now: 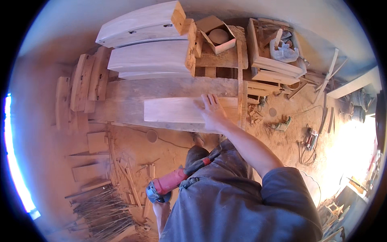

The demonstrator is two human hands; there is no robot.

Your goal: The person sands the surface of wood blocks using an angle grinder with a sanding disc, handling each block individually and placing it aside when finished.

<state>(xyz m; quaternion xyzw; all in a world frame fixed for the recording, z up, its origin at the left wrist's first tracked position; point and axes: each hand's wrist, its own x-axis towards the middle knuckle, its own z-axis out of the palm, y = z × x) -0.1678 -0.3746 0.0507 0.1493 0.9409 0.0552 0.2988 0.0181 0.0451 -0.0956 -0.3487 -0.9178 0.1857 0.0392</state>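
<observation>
Fingers apart, my right hand (212,112) lies flat on a smooth pale wooden board (173,110). The board rests lengthwise on the dusty workbench (129,94). Low on the left, beside my body, is a red angle grinder (169,182) with a dark rear end and a bluish head. My left hand (160,205) is at that head and appears to hold it; its fingers are mostly hidden by the tool. The grinder is away from the board.
Thick shaped wooden pieces (149,60) are stacked at the bench's back. An open cardboard box (217,35) holds a round disc. Right are a wooden drawer (278,66) of oddments, a green drill (282,124) and another power tool (311,139). Offcuts and metal rods (100,213) lie lower left.
</observation>
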